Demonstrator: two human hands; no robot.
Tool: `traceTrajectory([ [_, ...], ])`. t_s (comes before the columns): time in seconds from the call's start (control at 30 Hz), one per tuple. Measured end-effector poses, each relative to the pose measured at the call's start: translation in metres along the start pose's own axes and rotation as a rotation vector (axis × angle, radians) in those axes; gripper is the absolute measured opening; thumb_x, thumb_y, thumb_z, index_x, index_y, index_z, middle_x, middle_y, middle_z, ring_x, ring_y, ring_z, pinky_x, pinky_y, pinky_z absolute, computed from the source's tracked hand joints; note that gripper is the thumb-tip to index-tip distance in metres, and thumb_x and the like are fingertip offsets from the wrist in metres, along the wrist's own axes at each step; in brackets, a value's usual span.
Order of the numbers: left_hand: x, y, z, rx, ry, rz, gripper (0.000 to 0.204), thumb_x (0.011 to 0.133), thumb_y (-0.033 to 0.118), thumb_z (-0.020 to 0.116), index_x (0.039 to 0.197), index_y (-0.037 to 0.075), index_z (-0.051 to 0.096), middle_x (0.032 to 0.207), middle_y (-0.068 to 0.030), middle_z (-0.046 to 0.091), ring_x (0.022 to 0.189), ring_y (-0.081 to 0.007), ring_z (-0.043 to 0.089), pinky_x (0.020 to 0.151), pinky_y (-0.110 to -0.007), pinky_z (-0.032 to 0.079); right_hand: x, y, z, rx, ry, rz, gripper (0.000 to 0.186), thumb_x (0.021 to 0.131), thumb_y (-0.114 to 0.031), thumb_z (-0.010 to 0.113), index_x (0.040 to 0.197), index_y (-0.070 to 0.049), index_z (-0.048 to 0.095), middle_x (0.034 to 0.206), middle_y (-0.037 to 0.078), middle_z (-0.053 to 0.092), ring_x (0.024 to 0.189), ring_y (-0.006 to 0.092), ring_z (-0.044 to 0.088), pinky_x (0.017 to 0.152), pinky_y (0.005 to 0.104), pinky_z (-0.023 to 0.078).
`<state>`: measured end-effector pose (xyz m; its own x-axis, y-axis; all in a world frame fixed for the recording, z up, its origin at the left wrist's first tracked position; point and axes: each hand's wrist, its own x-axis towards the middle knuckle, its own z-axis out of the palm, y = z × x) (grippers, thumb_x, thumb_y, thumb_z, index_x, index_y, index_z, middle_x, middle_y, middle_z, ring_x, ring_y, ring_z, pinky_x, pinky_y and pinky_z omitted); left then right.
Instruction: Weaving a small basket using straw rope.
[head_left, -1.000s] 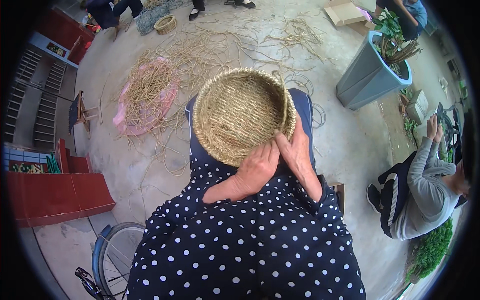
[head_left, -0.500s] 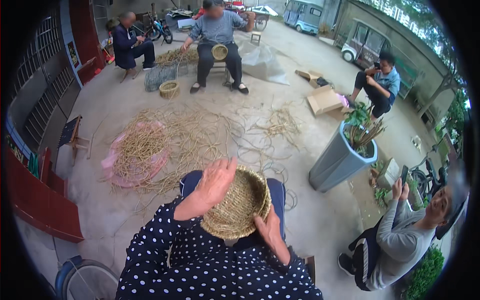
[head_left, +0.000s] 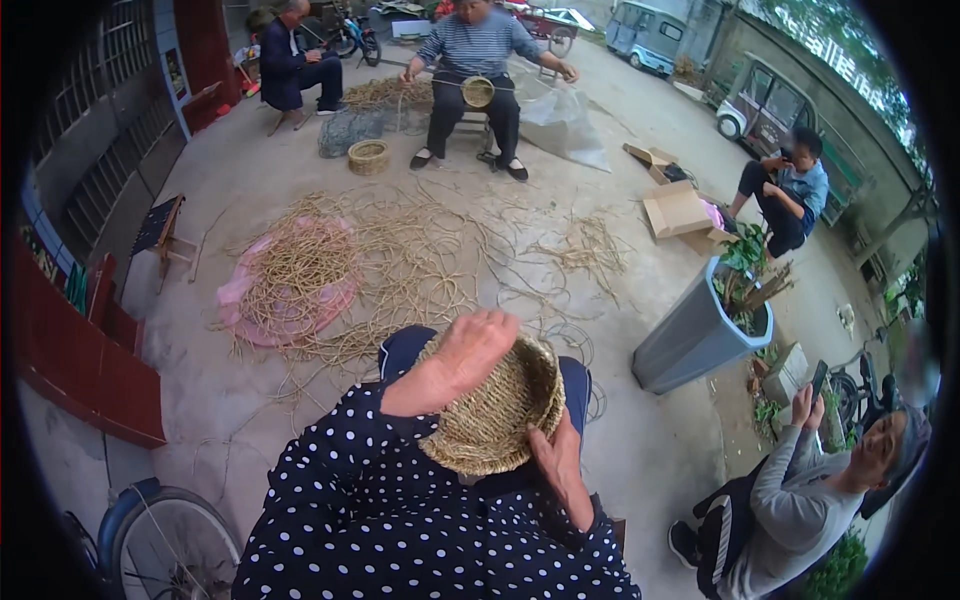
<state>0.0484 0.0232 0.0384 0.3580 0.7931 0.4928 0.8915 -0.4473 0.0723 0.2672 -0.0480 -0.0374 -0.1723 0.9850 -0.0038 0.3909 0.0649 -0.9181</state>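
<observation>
A round woven straw basket [head_left: 490, 420] rests in my lap, tilted so its hollow inside faces up. My right hand [head_left: 558, 455] grips its near right wall, thumb inside and the fingers hidden behind the outside. Over the far left rim is my left hand [head_left: 470, 350], its fingers bent and closed together. Whatever they pinch, perhaps a strand or the rim itself, is hidden behind the hand. Loose straw cords [head_left: 420, 270] lie on the ground just beyond my knees.
A heap of straw cord lies on a pink sheet [head_left: 235, 300]. A grey planter [head_left: 690, 335] stands right; a person with a phone [head_left: 800, 500] is close by at lower right. Ahead, a seated person [head_left: 475, 50] works on a small basket. A bicycle wheel [head_left: 175, 545] is lower left.
My left hand's fingers, stretched out before, are now bent in toward the far rim. My right hand keeps its hold. The whole view has shifted, and the seated person ahead has lowered a raised arm.
</observation>
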Motion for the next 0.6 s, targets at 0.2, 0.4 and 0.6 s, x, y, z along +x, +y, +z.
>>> traceTrajectory([
  [0.2,-0.024,-0.007,-0.016,-0.161,0.053,-0.189,0.008,0.082,0.005,0.058,0.087,0.004,0.052,0.075,-0.0181,0.058,0.067,-0.0397,0.06,0.058,-0.047,0.047,0.015,-0.059,-0.04,-0.254,0.034,-0.201,0.053,0.081,-0.006,0.054,0.133,-0.004,0.042,0.117,0.025,0.058,0.104,0.0442,0.057,0.087,0.0464,0.048],
  [0.4,-0.035,-0.007,-0.02,-0.239,-0.002,-0.278,0.013,0.079,0.005,0.06,0.091,0.003,0.054,0.08,-0.0204,0.061,0.074,-0.0413,0.061,0.064,-0.049,0.047,0.01,-0.061,-0.027,-0.41,0.178,-0.264,0.075,0.077,-0.011,0.069,0.142,-0.006,0.03,0.124,0.018,0.054,0.105,0.0385,0.059,0.084,0.0449,0.05],
  [0.6,-0.049,-0.019,-0.027,-0.219,-0.13,-0.296,0.019,0.078,0.007,0.065,0.095,0.002,0.059,0.084,-0.0208,0.062,0.079,-0.0432,0.059,0.067,-0.048,0.046,0.013,-0.039,-0.004,-0.55,0.149,-0.162,0.074,0.075,0.006,0.056,0.142,-0.006,0.028,0.098,0.022,0.057,0.072,0.0418,0.063,0.061,0.0479,0.052],
])
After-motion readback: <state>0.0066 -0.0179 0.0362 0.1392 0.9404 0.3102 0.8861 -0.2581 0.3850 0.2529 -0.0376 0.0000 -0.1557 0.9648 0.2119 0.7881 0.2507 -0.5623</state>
